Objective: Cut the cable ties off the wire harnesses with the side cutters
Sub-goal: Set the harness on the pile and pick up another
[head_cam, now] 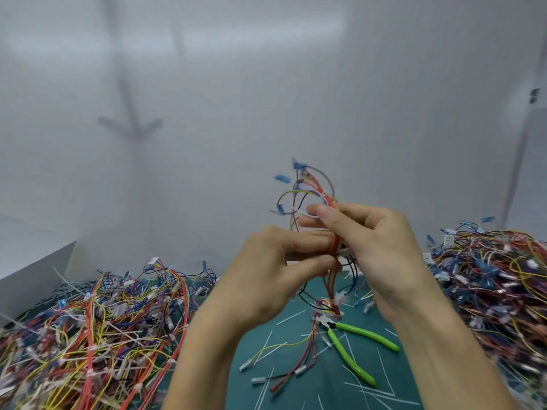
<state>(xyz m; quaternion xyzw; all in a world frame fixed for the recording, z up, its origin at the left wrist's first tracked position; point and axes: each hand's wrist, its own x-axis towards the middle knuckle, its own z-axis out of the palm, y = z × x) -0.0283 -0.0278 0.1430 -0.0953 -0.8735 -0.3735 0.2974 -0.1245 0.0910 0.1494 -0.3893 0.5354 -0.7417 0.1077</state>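
The left hand [275,267] and right hand [376,247] are both pinching one wire harness [336,245] between them; green-handled side cutters [344,350] are lying on the desk [414,377] below.

Glossy lime plastic sleeves the side cutters' handles [352,361]; the green mat [325,389] looks matt and smooth.

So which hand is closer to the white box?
Left. The left hand is right of the white box; the right hand is farther right. Both grip the wire harness.
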